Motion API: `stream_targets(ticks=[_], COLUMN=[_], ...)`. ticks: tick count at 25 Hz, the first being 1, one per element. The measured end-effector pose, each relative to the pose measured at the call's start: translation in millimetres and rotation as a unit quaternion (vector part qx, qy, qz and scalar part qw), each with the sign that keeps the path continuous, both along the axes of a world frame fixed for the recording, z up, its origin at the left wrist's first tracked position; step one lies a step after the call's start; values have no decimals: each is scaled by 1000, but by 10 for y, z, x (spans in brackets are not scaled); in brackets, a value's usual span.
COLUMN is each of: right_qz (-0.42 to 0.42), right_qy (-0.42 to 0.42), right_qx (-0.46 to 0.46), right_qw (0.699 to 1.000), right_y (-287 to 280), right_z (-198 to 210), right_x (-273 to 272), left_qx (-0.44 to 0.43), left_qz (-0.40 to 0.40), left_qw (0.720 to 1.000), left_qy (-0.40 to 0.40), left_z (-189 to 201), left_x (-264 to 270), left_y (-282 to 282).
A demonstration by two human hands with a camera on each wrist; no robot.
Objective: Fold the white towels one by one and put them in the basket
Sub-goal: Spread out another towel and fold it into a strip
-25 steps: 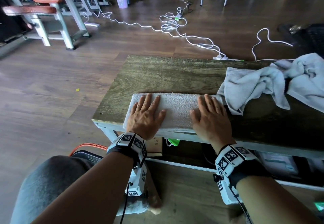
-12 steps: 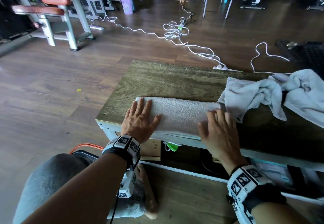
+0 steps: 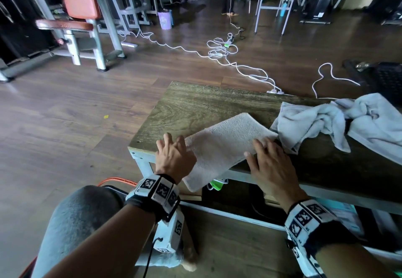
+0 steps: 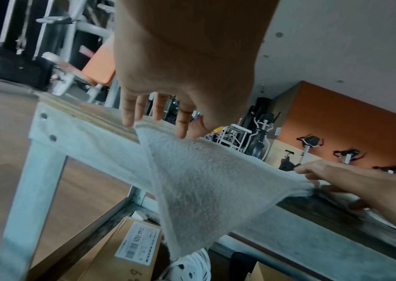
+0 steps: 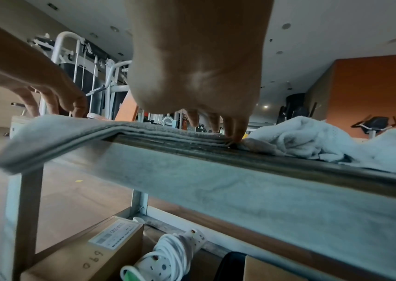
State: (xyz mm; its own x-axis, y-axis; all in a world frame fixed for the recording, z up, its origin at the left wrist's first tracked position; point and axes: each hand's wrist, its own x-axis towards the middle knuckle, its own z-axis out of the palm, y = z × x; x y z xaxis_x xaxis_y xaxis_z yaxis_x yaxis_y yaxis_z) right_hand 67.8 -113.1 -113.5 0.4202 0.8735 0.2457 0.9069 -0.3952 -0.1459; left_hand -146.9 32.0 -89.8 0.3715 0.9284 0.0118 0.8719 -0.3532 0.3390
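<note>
Head view: one folded towel (image 3: 226, 145) lies askew on the table's (image 3: 195, 105) near edge, one corner overhanging. Its right end lies under the flat right hand (image 3: 272, 164); the left hand (image 3: 174, 158) touches the left end, grip unclear. One crumpled towel heap (image 3: 326, 123) lies just beside.

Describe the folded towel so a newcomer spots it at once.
On the dark wood-grain table, look at the near left corner. A white terry towel lies there with a left hand and right hand on its ends, one corner overhanging. Unlike the crumpled towels beside it, it is folded flat.
</note>
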Motion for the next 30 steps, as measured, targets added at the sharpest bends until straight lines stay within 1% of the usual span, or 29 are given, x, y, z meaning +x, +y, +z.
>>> stream_targets(ticks=[2, 3, 4, 5, 7, 8, 9, 11, 12, 13, 15, 16, 17, 18, 19, 20, 21, 23, 24, 25, 26, 27, 29, 30], right_qz=[6, 15, 23, 27, 22, 18, 19, 49, 75, 99, 145, 172, 194, 208, 204, 191, 160, 107, 85, 64, 45, 30, 10, 1], right_qy=[15, 11, 6, 4, 5, 3, -5, -27, -30, -29, -9, 14, 47, 90, 156, 240, 318, 460, 511, 541, 559, 566, 563, 560], right_qx=[-26, -43, -56, -68, -74, -62, -47, -14, 3, 19, 76, 113, 145, 177, 193, 194, 184, 187, 194, 197, 200, 202, 196, 196], right_qw=[1000, 999, 998, 997, 997, 998, 999, 998, 997, 994, 986, 979, 969, 958, 947, 932, 916, 861, 833, 815, 803, 799, 803, 805], right_y=[-129, -197, -251, -287, -322, -326, -327, -307, -285, -254, -174, -133, -94, -62, -44, -29, -19, -20, -13, 4, 25, 48, 70, 76], right_z=[-91, -138, -185, -202, -188, -165, -145, -111, -97, -64, -15, -7, 0, -8, 14, 35, 71, 144, 191, 223, 252, 259, 270, 278], right_x=[-74, -104, -117, -134, -184, -220, -256, -319, -350, -386, -425, -439, -466, -494, -518, -514, -507, -451, -407, -356, -307, -255, -162, -133], left_qx=[-12, -13, -18, -41, -127, -187, -253, -362, -398, -426, -468, -482, -491, -494, -488, -467, -432, -348, -304, -260, -230, -220, -234, -227], left_qz=[-32, -42, -34, -7, 54, 72, 84, 99, 99, 91, 67, 55, 44, 36, 32, 34, 39, 28, 10, -6, -22, -34, -56, -67], left_qw=[999, 998, 995, 991, 969, 944, 905, 802, 760, 727, 679, 661, 650, 648, 661, 693, 737, 827, 861, 884, 893, 890, 866, 865], left_qy=[-22, -50, -89, -130, -205, -261, -333, -464, -505, -530, -562, -572, -578, -578, -569, -548, -518, -441, -407, -388, -386, -399, -439, -443], left_z=[-50, -58, -31, 9, 114, 145, 188, 296, 359, 430, 547, 589, 600, 599, 596, 583, 568, 546, 522, 502, 484, 477, 455, 444], left_x=[-78, -84, -74, -56, -10, 16, 44, 112, 140, 170, 217, 230, 232, 236, 239, 253, 260, 272, 277, 285, 293, 298, 376, 425], left_y=[22, 2, -36, -66, -113, -131, -165, -241, -259, -280, -302, -292, -261, -227, -187, -133, -81, -15, 2, 4, 14, 17, 27, 32])
